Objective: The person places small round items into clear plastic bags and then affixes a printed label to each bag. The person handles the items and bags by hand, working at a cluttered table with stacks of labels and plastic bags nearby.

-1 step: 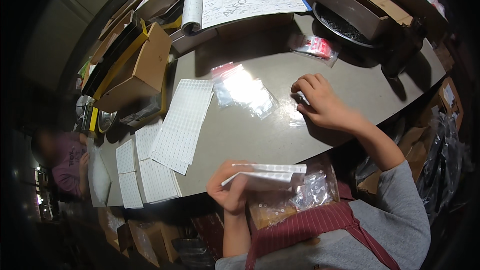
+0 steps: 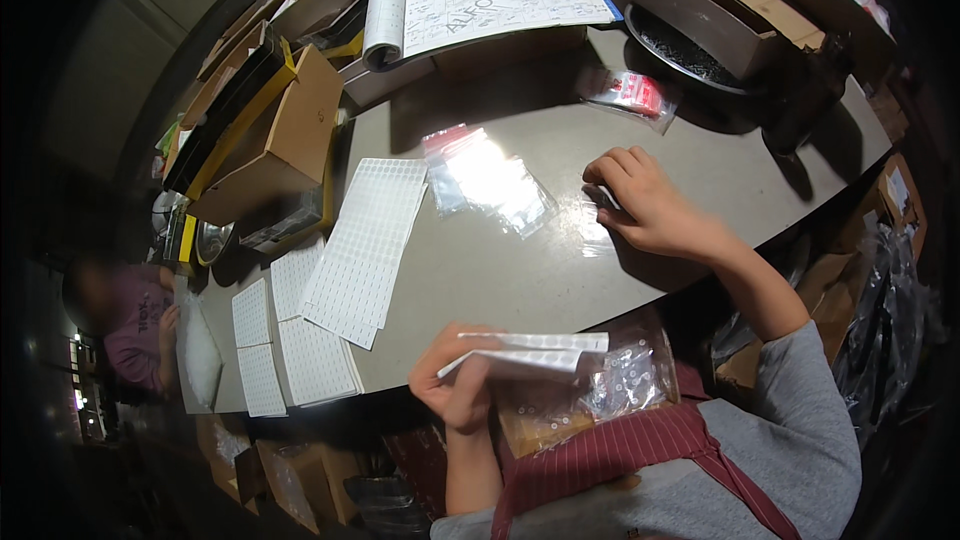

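Note:
My left hand (image 2: 455, 380) is closed round white sheets of round stickers (image 2: 530, 342), bent over on themselves, near the table's front edge. On the table to the right, my right hand (image 2: 645, 205) has its fingers curled and thumb drawn in at a small clear plastic bag (image 2: 594, 238). The fingers partly cover the bag, so its contents cannot be made out. Left of that hand lies a fanned pile of clear zip bags (image 2: 485, 180) with red top edges, bright with glare. Farther left, long white sticker sheets (image 2: 365, 240) overlap shorter stacked sheets (image 2: 315, 355).
An open box (image 2: 585, 405) with clear bags and small rings sits against my apron. Cardboard boxes (image 2: 290, 130) stand at the left, a written pad (image 2: 490, 5) at the back. A red-and-white packet (image 2: 635, 95) lies near a black-filled bowl (image 2: 685, 55). Another person (image 2: 140, 330) is far left.
My left hand and the sticker sheets have shifted slightly left and down. My right fingers have moved a little at the small bag, and more of it shows.

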A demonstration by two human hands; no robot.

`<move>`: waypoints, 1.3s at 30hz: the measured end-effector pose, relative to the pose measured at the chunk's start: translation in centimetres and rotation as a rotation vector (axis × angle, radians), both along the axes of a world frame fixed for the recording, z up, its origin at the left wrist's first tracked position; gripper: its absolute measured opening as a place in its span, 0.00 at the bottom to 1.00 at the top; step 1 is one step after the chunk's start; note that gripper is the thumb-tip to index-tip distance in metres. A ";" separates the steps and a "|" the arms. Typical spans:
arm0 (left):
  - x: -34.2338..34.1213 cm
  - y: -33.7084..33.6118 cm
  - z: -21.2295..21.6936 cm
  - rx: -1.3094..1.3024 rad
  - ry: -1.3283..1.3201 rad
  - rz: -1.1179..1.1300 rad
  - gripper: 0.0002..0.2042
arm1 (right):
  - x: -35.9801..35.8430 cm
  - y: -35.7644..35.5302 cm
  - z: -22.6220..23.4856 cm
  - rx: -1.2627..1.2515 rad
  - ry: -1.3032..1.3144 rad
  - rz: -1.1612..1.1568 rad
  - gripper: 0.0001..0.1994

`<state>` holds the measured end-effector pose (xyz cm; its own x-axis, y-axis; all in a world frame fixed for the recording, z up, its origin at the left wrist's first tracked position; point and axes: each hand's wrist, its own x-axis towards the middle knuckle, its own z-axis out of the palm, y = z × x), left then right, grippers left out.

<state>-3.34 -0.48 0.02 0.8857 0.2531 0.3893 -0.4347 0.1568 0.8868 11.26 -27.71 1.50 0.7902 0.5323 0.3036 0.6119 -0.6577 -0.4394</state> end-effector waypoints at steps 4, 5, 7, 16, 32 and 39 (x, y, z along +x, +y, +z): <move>-1.3 1.8 0.7 -0.058 -0.060 0.070 0.11 | -2.9 0.3 2.5 -0.013 0.273 0.227 0.21; -1.4 2.1 1.2 -0.056 -0.083 0.086 0.11 | -3.8 0.3 2.6 -0.016 0.304 0.326 0.22; -1.4 2.5 1.7 -0.006 -0.100 0.102 0.11 | -5.1 0.7 4.0 0.007 0.498 0.483 0.24; -0.6 2.4 2.1 0.179 -0.043 0.169 0.09 | -6.0 2.9 6.6 0.386 0.258 0.501 0.13; 2.1 2.4 0.7 -0.130 0.301 0.018 0.08 | -4.7 4.2 5.3 0.063 -0.087 0.398 0.24; 2.7 3.1 0.0 -0.150 0.340 0.027 0.09 | -3.3 5.0 4.7 0.172 -0.115 0.448 0.11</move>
